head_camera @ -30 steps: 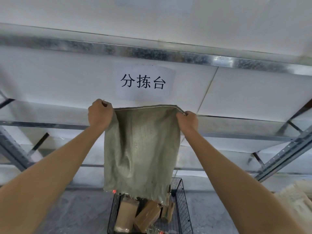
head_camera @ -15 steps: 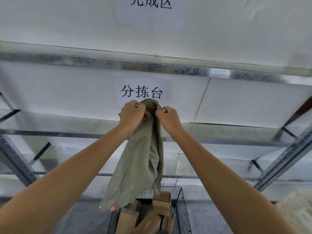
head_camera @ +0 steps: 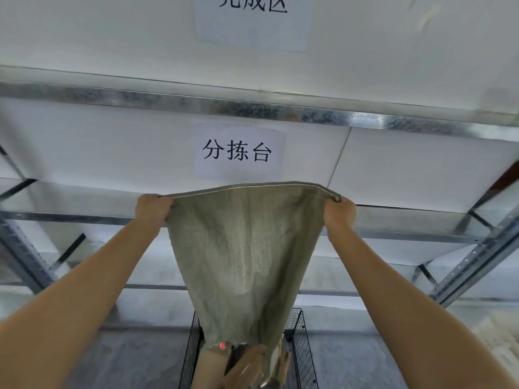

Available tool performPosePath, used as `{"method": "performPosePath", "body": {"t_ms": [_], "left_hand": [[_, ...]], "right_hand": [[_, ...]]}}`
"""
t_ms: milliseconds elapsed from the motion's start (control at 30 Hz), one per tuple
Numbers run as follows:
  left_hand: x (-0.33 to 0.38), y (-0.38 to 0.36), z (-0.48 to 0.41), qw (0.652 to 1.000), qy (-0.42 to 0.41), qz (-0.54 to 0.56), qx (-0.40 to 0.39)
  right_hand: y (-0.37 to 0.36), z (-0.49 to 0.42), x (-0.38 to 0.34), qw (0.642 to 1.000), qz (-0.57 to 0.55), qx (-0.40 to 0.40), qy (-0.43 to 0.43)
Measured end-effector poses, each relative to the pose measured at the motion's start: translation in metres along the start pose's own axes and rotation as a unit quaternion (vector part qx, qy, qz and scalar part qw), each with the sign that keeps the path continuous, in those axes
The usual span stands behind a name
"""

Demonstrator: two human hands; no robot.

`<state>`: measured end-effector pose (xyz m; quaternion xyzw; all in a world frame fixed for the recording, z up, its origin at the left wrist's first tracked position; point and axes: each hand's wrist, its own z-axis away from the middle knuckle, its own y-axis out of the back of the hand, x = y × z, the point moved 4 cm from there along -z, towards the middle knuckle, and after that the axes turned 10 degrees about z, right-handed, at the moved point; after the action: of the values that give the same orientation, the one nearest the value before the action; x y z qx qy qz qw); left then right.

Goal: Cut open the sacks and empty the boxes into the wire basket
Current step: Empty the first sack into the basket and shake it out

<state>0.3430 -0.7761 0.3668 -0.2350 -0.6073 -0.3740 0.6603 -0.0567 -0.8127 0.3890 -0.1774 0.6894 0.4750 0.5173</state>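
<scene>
A grey-green woven sack [head_camera: 247, 254] hangs upside down, its stitched edge stretched flat at the top. My left hand [head_camera: 153, 209] grips the left corner and my right hand [head_camera: 339, 213] grips the right corner, both arms raised. The sack's open lower end dangles over the black wire basket [head_camera: 302, 349] at the bottom centre. Brown cardboard boxes [head_camera: 209, 366] lie in the basket, partly hidden by the sack.
Metal shelving [head_camera: 252, 109] with white panels fills the wall ahead, with paper signs [head_camera: 238, 153] stuck on it. Slanted steel uprights [head_camera: 477, 259] stand at the right and left. A pale woven heap [head_camera: 500, 332] lies at the far right on the grey floor.
My hands, close together half a second ago with the sack bunched, have pulled apart and lowered, spreading the sack's top edge wide over the basket.
</scene>
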Motion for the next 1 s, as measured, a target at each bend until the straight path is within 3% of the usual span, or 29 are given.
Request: {"method": "performPosePath", "body": {"t_ms": [133,233,333,500,633,800,1000], "left_hand": [[-0.005,0.011,-0.004,1.0,-0.015,-0.018,0.017],[0.0,0.016,-0.001,0.993,-0.051,-0.092,0.048],[0.004,0.014,0.001,0.983,-0.075,-0.156,0.053],[0.001,-0.003,0.001,0.987,-0.077,-0.134,-0.053],[-0.004,-0.014,0.005,0.96,-0.108,-0.208,-0.151],[-0.007,-0.018,0.003,0.916,-0.164,-0.327,-0.164],[-0.002,-0.016,0.005,0.898,-0.191,-0.394,-0.045]], "right_hand": [[0.004,-0.002,0.01,1.0,-0.002,-0.003,-0.002],[0.005,-0.003,0.012,1.0,0.02,-0.008,0.009],[-0.002,-0.002,0.012,0.997,0.019,-0.064,0.026],[-0.018,0.006,0.012,0.973,0.041,-0.224,0.036],[-0.032,0.008,0.017,0.936,0.217,-0.26,0.093],[-0.034,0.006,0.024,0.897,0.36,-0.203,0.161],[-0.035,0.007,0.018,0.893,0.404,-0.111,0.163]]}}
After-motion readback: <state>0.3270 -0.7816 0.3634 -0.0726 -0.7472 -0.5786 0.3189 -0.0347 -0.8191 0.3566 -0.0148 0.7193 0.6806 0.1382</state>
